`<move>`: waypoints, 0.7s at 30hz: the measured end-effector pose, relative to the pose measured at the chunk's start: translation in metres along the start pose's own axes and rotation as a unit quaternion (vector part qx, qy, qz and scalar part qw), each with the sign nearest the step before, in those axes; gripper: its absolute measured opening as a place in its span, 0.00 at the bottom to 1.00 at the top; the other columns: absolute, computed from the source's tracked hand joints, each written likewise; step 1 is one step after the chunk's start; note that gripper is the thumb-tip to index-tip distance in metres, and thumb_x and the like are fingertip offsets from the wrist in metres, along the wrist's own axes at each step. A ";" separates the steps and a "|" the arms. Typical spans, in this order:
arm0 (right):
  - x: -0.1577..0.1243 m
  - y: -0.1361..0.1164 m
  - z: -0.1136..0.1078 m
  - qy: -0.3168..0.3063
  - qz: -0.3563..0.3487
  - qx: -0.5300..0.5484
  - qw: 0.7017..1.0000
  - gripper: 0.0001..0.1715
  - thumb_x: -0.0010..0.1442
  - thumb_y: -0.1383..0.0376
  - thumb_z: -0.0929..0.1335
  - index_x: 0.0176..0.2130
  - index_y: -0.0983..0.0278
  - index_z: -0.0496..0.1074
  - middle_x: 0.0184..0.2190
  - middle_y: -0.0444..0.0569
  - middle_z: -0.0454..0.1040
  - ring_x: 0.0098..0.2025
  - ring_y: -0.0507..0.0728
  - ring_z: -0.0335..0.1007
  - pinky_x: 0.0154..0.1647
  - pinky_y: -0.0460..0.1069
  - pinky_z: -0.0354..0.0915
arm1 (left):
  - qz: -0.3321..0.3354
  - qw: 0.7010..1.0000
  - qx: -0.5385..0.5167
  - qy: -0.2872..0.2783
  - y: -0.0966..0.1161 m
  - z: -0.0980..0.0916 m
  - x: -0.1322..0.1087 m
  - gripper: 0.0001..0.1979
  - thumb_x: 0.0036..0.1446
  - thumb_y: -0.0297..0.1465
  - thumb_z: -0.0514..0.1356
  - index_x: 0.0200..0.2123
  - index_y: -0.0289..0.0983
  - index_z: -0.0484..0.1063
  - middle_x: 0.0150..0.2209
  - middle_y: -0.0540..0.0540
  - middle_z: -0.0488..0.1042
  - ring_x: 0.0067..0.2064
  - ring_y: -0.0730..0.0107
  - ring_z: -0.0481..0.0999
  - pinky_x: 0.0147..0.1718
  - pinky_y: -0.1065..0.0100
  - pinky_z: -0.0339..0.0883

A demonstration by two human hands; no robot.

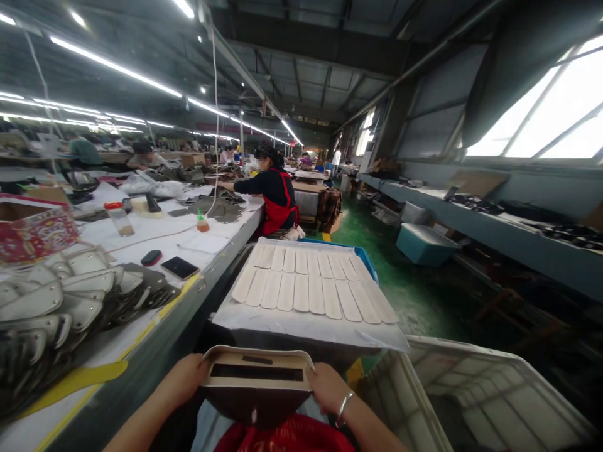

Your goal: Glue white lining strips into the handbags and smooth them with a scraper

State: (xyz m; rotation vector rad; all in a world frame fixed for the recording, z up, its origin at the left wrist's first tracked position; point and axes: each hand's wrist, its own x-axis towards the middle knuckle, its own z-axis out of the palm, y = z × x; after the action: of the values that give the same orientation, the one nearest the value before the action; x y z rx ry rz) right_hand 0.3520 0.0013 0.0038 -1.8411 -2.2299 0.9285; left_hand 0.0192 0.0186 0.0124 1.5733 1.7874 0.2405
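My left hand (pixel 187 375) and my right hand (pixel 328 386) grip the two ends of a brown-and-beige bag piece (pixel 257 389) in front of my body. Its beige upper side faces me, with a long dark slot across it, and a pale edge curves along the far side. The fingers of both hands are closed at its corners and partly hidden behind it. Just beyond it, pale elongated panels (pixel 301 292) lie in two rows on a white-covered surface (pixel 282 321).
At left, a long table (pixel 127 248) bears stacked white leather pieces (pixel 51 295), a phone (pixel 179 268), a glue bottle (pixel 202 222) and a jar (pixel 119 220). A large white bin (pixel 490 376) stands at lower right. A person in a red apron (pixel 277 201) works farther along the table.
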 end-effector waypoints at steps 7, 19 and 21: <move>-0.002 -0.006 -0.005 0.020 0.037 0.038 0.998 0.31 0.60 0.50 0.54 0.22 0.64 0.71 0.16 0.51 0.70 0.27 0.57 0.71 0.33 0.48 0.62 | -0.018 0.999 -0.026 -0.026 0.000 -0.009 0.003 0.22 0.50 0.50 0.49 0.21 0.36 0.65 0.21 0.43 0.72 0.25 0.59 0.74 0.21 0.67 0.65; 0.014 0.000 -0.011 -0.053 0.075 -0.097 0.991 0.25 0.61 0.62 0.52 0.33 0.65 0.73 0.33 0.59 0.75 0.37 0.62 0.71 0.38 0.53 0.62 | -0.042 0.991 0.119 -0.043 0.009 -0.012 0.001 0.22 0.57 0.40 0.40 0.26 0.34 0.67 0.29 0.36 0.74 0.33 0.56 0.76 0.32 0.63 0.67; 0.015 -0.004 -0.015 -0.066 0.062 -0.100 0.991 0.24 0.61 0.64 0.52 0.34 0.66 0.74 0.33 0.59 0.75 0.37 0.61 0.71 0.38 0.52 0.62 | -0.019 0.984 0.174 -0.041 0.011 -0.014 0.004 0.19 0.56 0.36 0.42 0.26 0.34 0.68 0.32 0.35 0.74 0.38 0.53 0.74 0.39 0.60 0.64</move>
State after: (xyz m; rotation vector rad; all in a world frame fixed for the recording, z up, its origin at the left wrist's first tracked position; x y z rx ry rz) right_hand 0.3515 0.0203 0.0132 -2.0824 -2.3881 0.9001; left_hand 0.0189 0.0294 0.0269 1.7551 1.8659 -0.1629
